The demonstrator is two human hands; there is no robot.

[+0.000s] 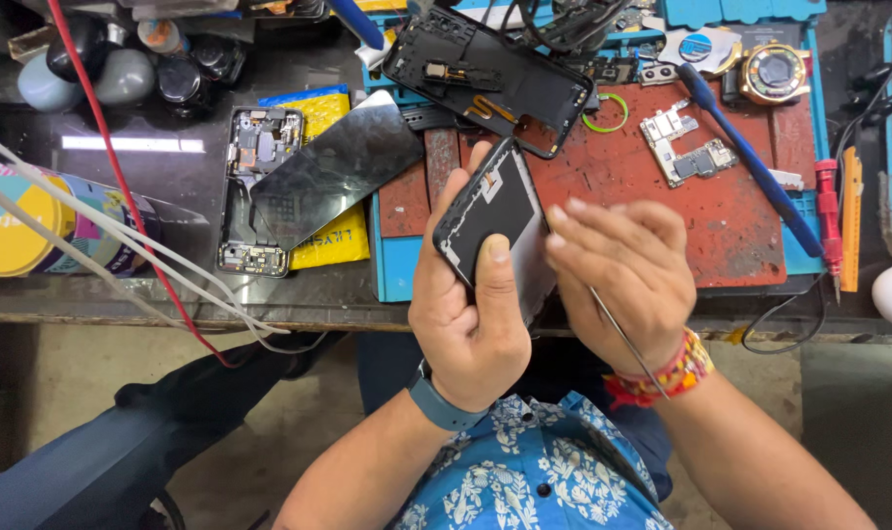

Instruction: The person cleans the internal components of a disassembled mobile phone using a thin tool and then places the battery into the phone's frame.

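My left hand (470, 314) grips a black phone frame (490, 206), held tilted above the front edge of the bench, thumb lying across its face. My right hand (622, 275) is beside it on the right, fingertips against the phone's right edge, and holds a thin metal tool (627, 344) whose shaft runs down past my wrist. A blue band is on my left wrist and a red and yellow thread band on my right wrist.
A red work mat (740, 226) on a blue base carries a circuit board (683, 147), a blue-handled screwdriver (750, 157) and another opened phone shell (490, 74). To the left lie a dismantled phone (254, 191), a dark screen panel (338, 167) and yellow packets. A tape roll (14, 221) and cables (122, 240) are far left.
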